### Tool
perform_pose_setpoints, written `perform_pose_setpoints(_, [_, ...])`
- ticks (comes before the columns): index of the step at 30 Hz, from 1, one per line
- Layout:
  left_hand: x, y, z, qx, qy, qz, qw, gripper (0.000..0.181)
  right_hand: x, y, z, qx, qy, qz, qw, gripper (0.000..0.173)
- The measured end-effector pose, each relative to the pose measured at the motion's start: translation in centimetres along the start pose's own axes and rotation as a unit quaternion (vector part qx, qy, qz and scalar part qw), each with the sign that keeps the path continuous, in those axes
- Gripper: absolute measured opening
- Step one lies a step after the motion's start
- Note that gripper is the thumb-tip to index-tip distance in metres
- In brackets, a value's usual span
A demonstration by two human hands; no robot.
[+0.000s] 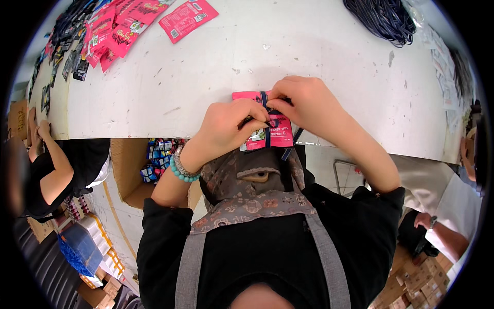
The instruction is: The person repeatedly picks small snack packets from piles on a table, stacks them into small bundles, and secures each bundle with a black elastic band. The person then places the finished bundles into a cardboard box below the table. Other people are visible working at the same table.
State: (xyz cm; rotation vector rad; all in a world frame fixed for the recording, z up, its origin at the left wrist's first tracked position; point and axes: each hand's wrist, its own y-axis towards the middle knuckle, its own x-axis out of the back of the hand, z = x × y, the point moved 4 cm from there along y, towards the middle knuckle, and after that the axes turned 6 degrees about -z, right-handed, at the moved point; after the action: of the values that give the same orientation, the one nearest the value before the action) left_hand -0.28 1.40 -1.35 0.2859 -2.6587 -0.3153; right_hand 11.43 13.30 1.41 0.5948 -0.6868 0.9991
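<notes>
At the front edge of the white table lies a pink printed packet [281,133], with a dark blue ribbon [268,138] running around it and crossing on its face. My left hand [235,119] pinches one part of the ribbon between thumb and forefinger, over the packet's left side. From the upper right, my right hand [299,98] pinches another part of the ribbon. Both hands rest close together over the crossing and hide much of it. One loose ribbon end hangs past the table edge below the packet.
On the white table [185,73], pink packets [127,31] lie piled at upper left, with a single packet [189,19] beside them. A bundle of dark blue ribbons [382,21] lies at upper right. Below the edge stands a cardboard box [129,170] holding small wrapped bundles. Other people's arms [58,162] show at the sides.
</notes>
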Motion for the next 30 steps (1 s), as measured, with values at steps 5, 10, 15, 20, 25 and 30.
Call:
perform_pose_setpoints(5, [-0.1, -0.5, 0.5, 0.134, -0.051, -0.065, 0.988, 0.028, 1.2, 0.2, -0.4, -0.014, -0.016, 0.032, 0.999, 0.013])
perform_pose_setpoints(10, [0.0, 0.6, -0.3, 0.169, 0.006, -0.046, 0.985, 0.027, 1.4, 0.0, 4.4, 0.157, -0.169, -0.04, 0.972, 0.009])
perform_pose_setpoints(15, [-0.3, -0.1, 0.1, 0.161, -0.042, -0.065, 0.984, 0.013, -1.5, -6.9, 8.4, 0.173, -0.239, 0.03, 0.955, 0.014])
perform_pose_setpoints(20, [-0.6, -0.6, 0.6, 0.153, -0.075, -0.095, 0.981, 0.012, -1.0, -9.2, 6.5, 0.035, -0.026, -0.063, 0.997, 0.02])
perform_pose_setpoints(25, [-0.4, -0.4, 0.2, 0.187, -0.087, -0.075, 0.976, 0.012, -2.0, -5.3, 3.0, -0.098, 0.036, -0.18, 0.978, 0.012])
perform_pose_setpoints(30, [-0.6, -0.5, 0.7, 0.191, -0.147, -0.089, 0.966, 0.012, -2.7, -5.4, 1.2, -0.181, 0.182, -0.138, 0.957, 0.01])
